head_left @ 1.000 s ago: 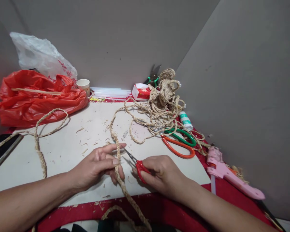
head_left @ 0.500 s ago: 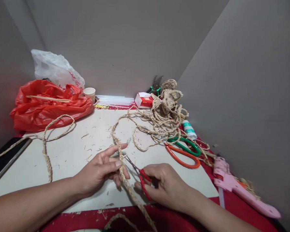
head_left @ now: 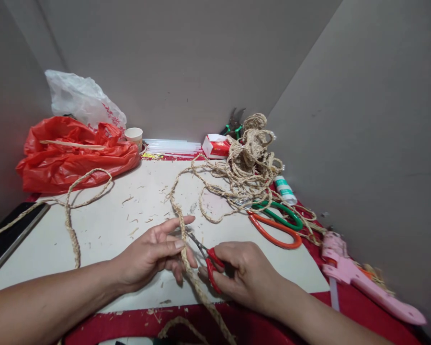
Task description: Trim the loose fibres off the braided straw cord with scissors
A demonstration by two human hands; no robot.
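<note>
The left hand (head_left: 161, 251) has a narrow grip on a braided rope (head_left: 187, 263), with the thumb at the front and the fingers behind it; the index finger points outward past the rope. This rope is above the white board (head_left: 118, 239) in the middle of the counter, and its lower part goes down toward the person, over the red cloth (head_left: 93, 330). The right hand (head_left: 247, 275) holds, in a closed grip, small scissors (head_left: 211, 274) by their red handles. Their blades are directed at the rope, just beside the left fingers (whether the tips touch the rope, I cannot tell). Small scraps (head_left: 132, 232) are scattered on the board. Behind, to the right, there is a tangled heap of rope (head_left: 253, 148), and near it lie larger scissors (head_left: 276, 235) with one orange and one green handle. A pink glue gun (head_left: 377, 290) rests at the far right.
</note>
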